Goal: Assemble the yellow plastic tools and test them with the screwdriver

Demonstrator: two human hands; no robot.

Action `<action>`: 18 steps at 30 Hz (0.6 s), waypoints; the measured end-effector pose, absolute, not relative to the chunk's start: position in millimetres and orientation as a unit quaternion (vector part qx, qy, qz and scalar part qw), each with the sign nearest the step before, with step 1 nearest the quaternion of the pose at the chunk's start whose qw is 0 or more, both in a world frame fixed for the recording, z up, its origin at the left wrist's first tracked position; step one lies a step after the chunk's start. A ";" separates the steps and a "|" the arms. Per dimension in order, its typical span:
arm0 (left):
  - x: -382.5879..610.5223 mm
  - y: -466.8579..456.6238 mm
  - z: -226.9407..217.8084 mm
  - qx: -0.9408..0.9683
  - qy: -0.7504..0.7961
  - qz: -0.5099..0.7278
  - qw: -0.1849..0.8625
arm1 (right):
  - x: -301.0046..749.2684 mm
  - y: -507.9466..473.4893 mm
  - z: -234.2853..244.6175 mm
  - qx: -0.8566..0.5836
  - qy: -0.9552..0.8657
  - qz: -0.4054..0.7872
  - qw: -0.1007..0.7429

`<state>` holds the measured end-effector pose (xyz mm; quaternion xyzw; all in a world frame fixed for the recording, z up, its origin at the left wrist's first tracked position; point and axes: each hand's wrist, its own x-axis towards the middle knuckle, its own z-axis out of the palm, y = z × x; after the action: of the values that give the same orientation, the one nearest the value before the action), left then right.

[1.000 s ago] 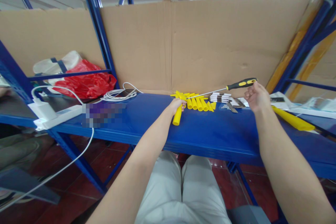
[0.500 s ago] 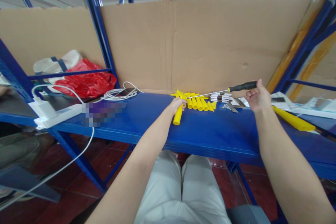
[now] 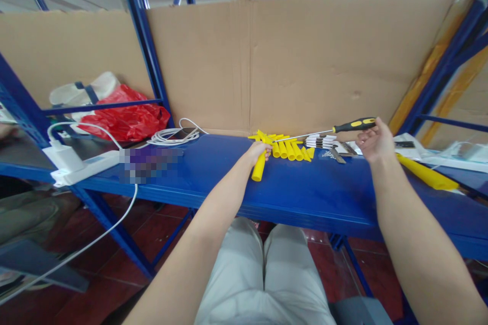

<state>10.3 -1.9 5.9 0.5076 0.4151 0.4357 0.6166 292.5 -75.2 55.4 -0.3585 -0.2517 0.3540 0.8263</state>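
Note:
My left hand (image 3: pixel 260 152) is closed around a yellow plastic tube-shaped piece (image 3: pixel 258 169), which slants over the shelf. A long-shafted screwdriver (image 3: pixel 354 124) with a black and yellow handle is in my right hand (image 3: pixel 375 139), its fingers curled at the handle's end. The thin metal shaft runs left and its tip meets the yellow piece near my left fingers; whether it sits on a screw I cannot tell. Beside my left hand lie several yellow tubular pieces (image 3: pixel 290 151) in a row. Small screws (image 3: pixel 327 154), a metal blade piece (image 3: pixel 337 155) and stacked white-and-dark strips (image 3: pixel 319 141) are under the shaft.
A larger yellow piece (image 3: pixel 427 171) lies right of my right arm on the blue shelf (image 3: pixel 213 162). To the left are a white power strip (image 3: pixel 89 167), a coiled white cable (image 3: pixel 171 137) and a red plastic bag (image 3: pixel 125 117). Cardboard (image 3: pixel 305 61) stands behind.
The screwdriver handle has turned about its axis, so its yellow patches now show. My right fingers have shifted slightly at its end; my left hand holds nearly still.

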 end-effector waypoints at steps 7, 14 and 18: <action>10.2 -0.1 4.6 0.500 0.407 0.441 0.624 | 300.4 -69.9 50.2 -0.355 -0.273 0.365 0.816; 10.1 2.1 3.6 0.501 0.409 0.439 0.624 | 296.7 -72.4 51.8 -0.336 -0.274 0.370 0.822; 10.7 2.6 3.0 0.507 0.405 0.442 0.619 | 292.3 -75.0 52.0 -0.340 -0.294 0.355 0.820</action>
<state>10.7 2.6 3.0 0.5071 0.4050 0.4419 0.6193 292.3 -75.0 52.0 -0.3399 -0.2942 0.3546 0.8199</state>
